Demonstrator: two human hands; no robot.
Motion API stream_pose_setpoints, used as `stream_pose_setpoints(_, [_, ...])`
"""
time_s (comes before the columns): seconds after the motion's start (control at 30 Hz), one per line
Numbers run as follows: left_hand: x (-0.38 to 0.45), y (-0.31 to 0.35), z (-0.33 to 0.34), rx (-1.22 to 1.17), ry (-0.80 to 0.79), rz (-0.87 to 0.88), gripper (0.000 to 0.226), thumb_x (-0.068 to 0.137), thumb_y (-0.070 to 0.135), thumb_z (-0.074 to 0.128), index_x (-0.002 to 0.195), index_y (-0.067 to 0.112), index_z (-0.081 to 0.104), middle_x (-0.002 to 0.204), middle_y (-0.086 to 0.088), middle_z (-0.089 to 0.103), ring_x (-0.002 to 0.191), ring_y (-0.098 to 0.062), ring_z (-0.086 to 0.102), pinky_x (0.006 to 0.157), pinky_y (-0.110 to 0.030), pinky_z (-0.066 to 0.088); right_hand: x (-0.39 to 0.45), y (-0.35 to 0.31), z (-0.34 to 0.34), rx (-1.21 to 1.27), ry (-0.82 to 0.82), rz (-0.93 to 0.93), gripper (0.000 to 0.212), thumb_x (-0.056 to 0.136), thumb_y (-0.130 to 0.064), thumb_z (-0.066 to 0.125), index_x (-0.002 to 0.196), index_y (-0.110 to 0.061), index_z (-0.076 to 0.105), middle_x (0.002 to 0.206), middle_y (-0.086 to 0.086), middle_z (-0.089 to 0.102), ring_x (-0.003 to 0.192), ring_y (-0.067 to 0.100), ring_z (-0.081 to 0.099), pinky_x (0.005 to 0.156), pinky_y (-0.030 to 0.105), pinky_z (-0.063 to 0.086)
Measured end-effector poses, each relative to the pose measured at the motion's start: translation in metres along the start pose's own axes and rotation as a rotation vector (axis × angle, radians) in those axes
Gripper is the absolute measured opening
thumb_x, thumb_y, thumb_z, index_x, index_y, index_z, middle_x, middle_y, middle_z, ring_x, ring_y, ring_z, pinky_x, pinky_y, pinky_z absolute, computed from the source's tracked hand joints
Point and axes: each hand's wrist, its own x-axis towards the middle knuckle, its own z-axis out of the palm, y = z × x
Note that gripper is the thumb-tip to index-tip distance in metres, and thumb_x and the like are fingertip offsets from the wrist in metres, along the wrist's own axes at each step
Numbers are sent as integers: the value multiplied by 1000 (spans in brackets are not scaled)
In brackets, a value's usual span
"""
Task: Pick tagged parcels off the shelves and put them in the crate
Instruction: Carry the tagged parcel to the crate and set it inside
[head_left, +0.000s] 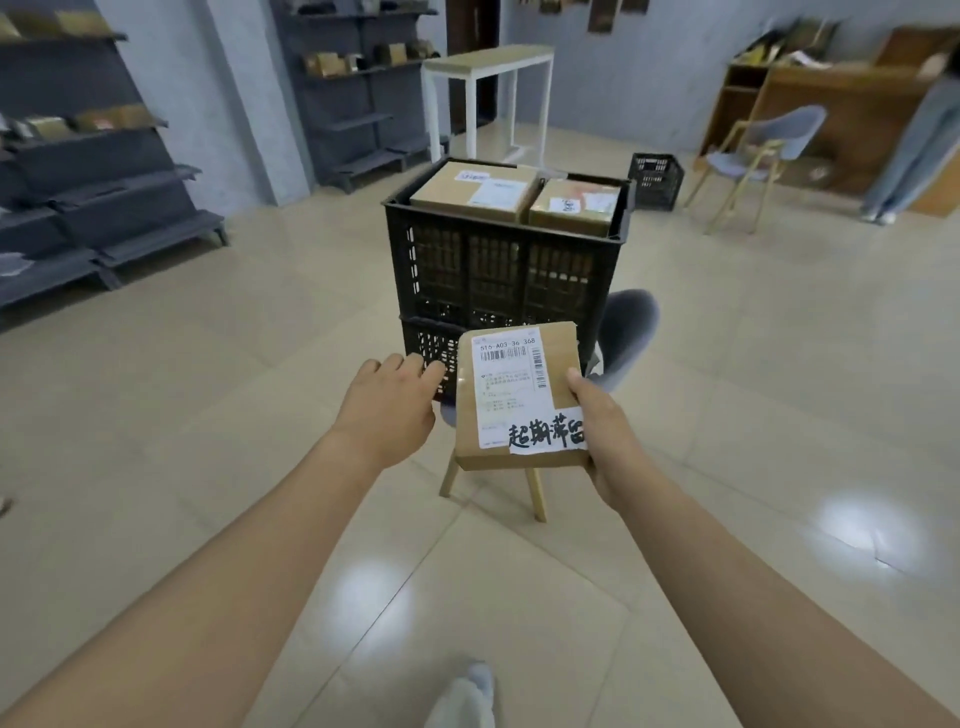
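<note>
My right hand (610, 439) grips a flat cardboard parcel (519, 395) by its right edge, thumb on top; the parcel bears a shipping label and a white handwritten tag. My left hand (392, 405) hovers just left of the parcel with relaxed fingers, holding nothing. Straight ahead stands a black slatted crate (498, 260), stacked on a second crate that sits on a chair. Two tagged cardboard parcels (475, 192) (574, 205) lie at the top of the crate.
Dark grey shelves (104, 171) with a few boxes line the left wall. A white table (488, 78) stands behind the crate. A small black crate (655, 179), a blue chair (763, 150), a wooden desk and a standing person (914, 150) are at the right.
</note>
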Motion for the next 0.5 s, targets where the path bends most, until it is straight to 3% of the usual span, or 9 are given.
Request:
stream_pose_setpoints(0.07, [55, -24, 12, -13, 7, 7, 28, 69, 14, 69, 97, 13, 64, 83, -7, 63, 77, -32, 63, 65, -38, 46, 51, -22, 17, 18, 19, 17, 37, 97, -49, 49, 118, -22, 63, 93, 1, 79, 83, 19, 76, 75, 33, 58])
stream_pose_setpoints(0.13, [109, -50, 19, -15, 11, 5, 28, 71, 14, 69, 99, 13, 64, 85, -7, 64, 79, -32, 63, 67, -39, 47, 97, -50, 33, 39, 33, 23, 39, 97, -48, 49, 120, -19, 63, 96, 3, 78, 84, 20, 76, 73, 32, 59])
stream_pose_setpoints(0.27, [212, -83, 24, -67, 72, 23, 28, 84, 21, 60, 111, 15, 57, 103, -6, 63, 97, -29, 60, 79, -41, 45, 178, -105, 42, 70, 57, 6, 38, 99, -48, 47, 118, -20, 63, 83, -5, 78, 67, 8, 74, 57, 23, 53])
stream_pose_setpoints(0.37, [283, -92, 28, -78, 106, 77, 31, 88, 25, 56, 117, 16, 55, 110, -5, 62, 104, -28, 59, 84, -39, 44, 236, -147, 38, 99, 115, -26, 36, 99, -48, 47, 117, -22, 63, 75, -9, 75, 61, 6, 70, 59, 24, 50])
stream_pose_setpoints(0.5, [371, -101, 43, -79, 121, 105, 30, 88, 25, 54, 116, 14, 54, 109, -8, 62, 101, -30, 58, 82, -42, 45, 318, -200, 33, 130, 198, -61, 42, 99, -49, 46, 130, -23, 56, 105, 1, 75, 85, 17, 73, 75, 33, 59])
